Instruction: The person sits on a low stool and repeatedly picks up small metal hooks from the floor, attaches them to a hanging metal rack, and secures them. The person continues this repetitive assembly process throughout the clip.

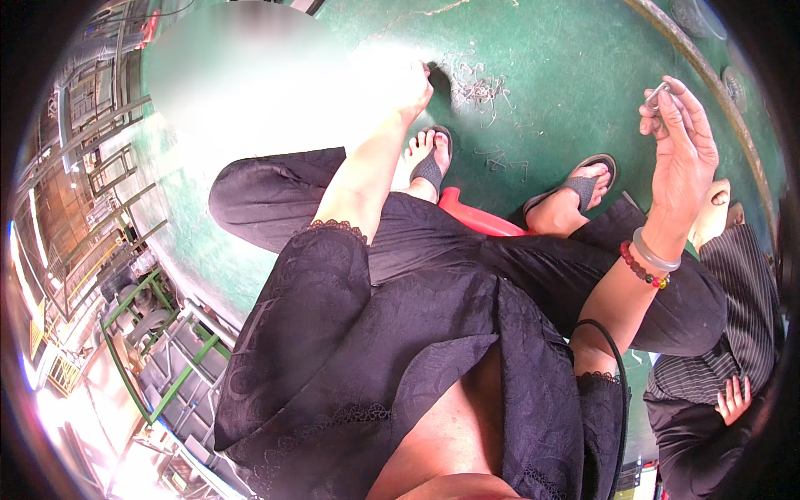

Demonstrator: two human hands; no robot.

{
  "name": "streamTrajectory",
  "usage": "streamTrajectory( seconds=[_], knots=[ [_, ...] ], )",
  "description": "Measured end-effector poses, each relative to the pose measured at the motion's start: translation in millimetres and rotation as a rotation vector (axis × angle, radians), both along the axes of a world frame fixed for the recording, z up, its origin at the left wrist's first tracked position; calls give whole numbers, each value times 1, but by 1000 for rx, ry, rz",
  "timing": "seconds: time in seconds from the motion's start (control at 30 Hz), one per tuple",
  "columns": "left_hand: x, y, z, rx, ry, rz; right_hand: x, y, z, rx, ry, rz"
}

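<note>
My right hand (685,146) is raised at the right, pinching a small bent metal wire piece (658,95) between thumb and fingers. A pale bangle (652,252) and a red bead bracelet (637,265) circle that wrist. At upper centre, glare washes out much of my left hand (410,90). Its fingers look curled together, and what they hold cannot be made out. Just right of it, a loose heap of thin wire pieces (482,90) lies on the green floor (550,50). A few more wire bits (502,158) are scattered between my sandalled feet.
Part of a red plastic seat (479,218) shows beneath me. Close on my right is another person in striped dark clothing (742,321), a hand (734,402) resting on an arm. Metal frames (175,367) stand at the left. A curved bar (708,79) runs along the upper right.
</note>
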State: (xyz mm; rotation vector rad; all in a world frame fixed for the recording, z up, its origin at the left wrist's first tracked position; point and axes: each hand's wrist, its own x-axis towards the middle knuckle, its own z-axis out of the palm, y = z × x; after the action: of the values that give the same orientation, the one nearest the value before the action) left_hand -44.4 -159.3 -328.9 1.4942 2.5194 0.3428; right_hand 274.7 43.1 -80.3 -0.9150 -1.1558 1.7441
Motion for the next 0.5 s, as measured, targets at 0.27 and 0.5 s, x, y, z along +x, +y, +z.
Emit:
streamTrajectory(
  seconds=[0.27,0.5],
  knots=[
    [-2,18,5,190,-207,-93,0,-4,4,4,5,15],
    [-2,14,-35,-30,153,-135,-21,-11,-2,-65,46,51]
  ],
)
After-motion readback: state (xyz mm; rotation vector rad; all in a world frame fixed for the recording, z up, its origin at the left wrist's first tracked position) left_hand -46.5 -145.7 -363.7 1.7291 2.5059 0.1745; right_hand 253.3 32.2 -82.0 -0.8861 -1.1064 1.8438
